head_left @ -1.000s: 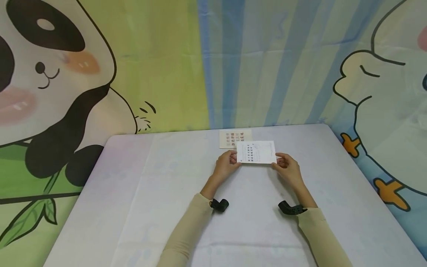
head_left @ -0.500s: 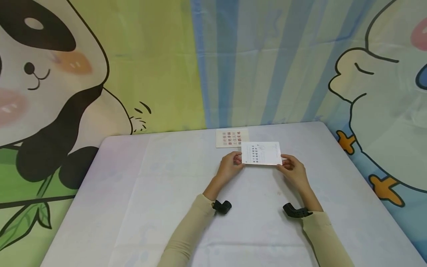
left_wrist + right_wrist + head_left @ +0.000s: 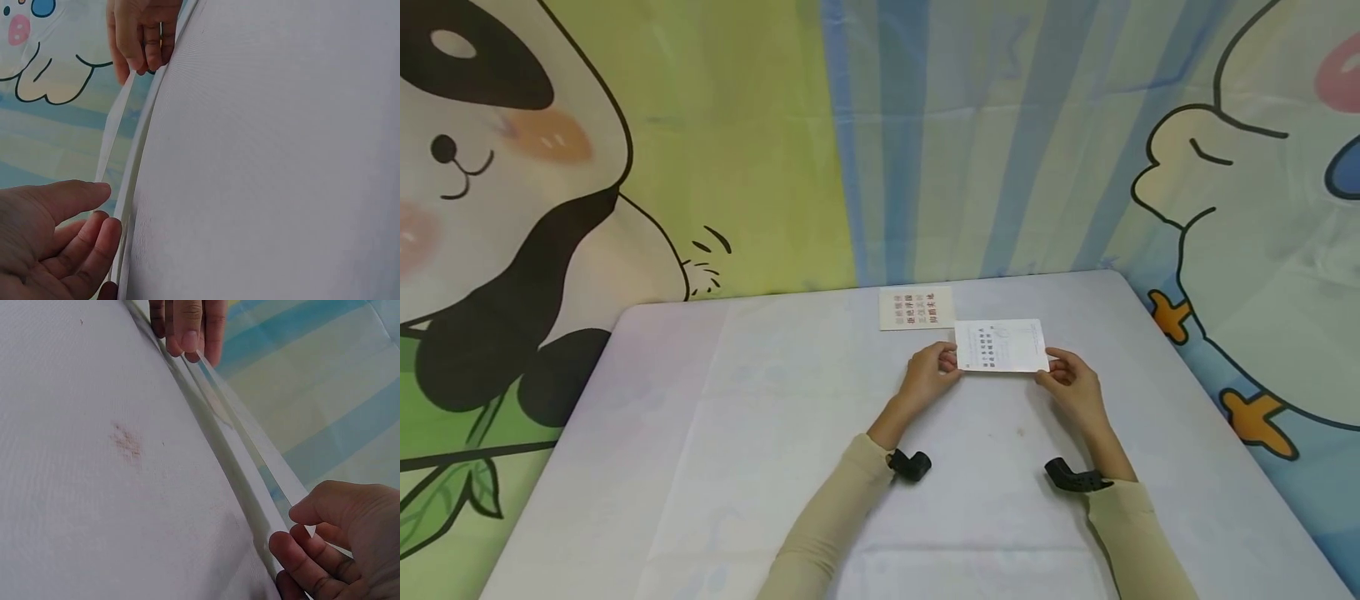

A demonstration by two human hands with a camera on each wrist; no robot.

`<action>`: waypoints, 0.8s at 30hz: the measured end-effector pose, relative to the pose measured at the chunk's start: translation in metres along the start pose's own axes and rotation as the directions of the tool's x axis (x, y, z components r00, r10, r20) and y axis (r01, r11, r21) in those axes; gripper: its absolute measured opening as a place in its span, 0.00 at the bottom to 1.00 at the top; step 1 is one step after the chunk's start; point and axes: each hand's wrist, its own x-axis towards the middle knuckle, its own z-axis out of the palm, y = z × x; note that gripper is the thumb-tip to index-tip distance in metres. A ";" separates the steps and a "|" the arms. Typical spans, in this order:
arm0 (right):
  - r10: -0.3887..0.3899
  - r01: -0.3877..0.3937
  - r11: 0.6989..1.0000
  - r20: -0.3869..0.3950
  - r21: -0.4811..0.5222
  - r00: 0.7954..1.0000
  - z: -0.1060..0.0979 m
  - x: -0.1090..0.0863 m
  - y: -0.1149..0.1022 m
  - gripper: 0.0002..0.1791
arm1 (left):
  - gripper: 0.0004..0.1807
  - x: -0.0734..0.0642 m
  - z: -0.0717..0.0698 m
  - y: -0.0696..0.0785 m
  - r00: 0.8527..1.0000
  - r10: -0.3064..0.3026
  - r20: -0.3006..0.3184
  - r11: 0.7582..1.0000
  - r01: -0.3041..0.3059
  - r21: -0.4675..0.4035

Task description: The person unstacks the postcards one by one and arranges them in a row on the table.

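A white card (image 3: 1002,345) with printed dark characters is held up above the table between both hands. My left hand (image 3: 927,375) pinches its left edge between thumb and fingers, and my right hand (image 3: 1075,390) pinches the right edge. In the left wrist view the card (image 3: 114,131) appears nearly edge-on, stretched from one hand to the other. The right wrist view also shows the card (image 3: 265,447) as a thin strip. Behind it, at the table's far edge, lies a cream card (image 3: 916,308) with reddish-brown and dark characters.
A white cloth covers the table (image 3: 790,467); its far edge meets a printed backdrop (image 3: 760,167) with a panda and stripes. A small reddish stain (image 3: 127,442) marks the cloth. Black wrist cameras (image 3: 912,466) sit at both cuffs.
Both hands have carried the white card to the right. It overlapped the cream card in view before; now the cream card shows almost whole. The head view has shifted slightly.
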 end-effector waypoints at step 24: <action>0.134 -0.130 0.991 -0.133 0.039 0.982 -0.024 0.003 0.023 0.24 | 0.22 0.020 0.043 0.011 0.998 0.046 0.042 0.998 -0.047 0.036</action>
